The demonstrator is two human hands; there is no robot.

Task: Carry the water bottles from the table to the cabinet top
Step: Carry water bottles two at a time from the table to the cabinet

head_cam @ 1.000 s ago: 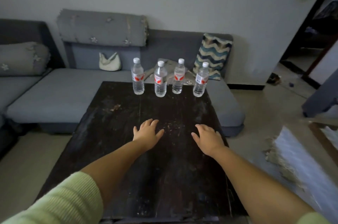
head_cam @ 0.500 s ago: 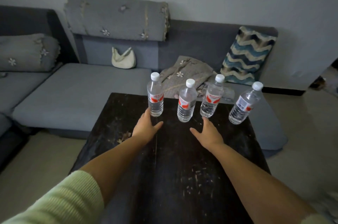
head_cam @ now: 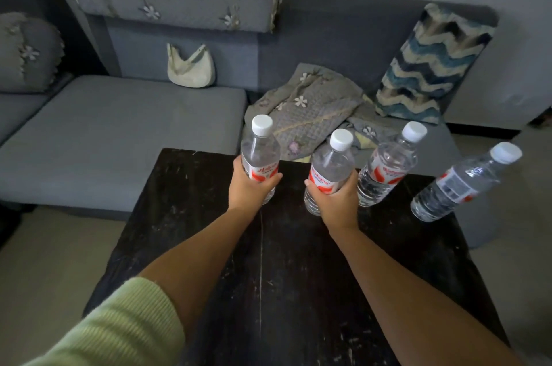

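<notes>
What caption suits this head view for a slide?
Left hand and right hand each grip a water bottle on the dark table; two more bottles stand at the right.

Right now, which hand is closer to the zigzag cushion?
Right. The right hand grips the second bottle, below-left of the zigzag cushion; the left hand, gripping the leftmost bottle, is farther left.

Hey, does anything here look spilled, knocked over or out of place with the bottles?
Nothing spilled or knocked over. The left hand grips one bottle, the right hand another; two more stand capped on the table. Their lean looks like wide-angle distortion. Only a crumpled cover lies loose on the sofa.
</notes>
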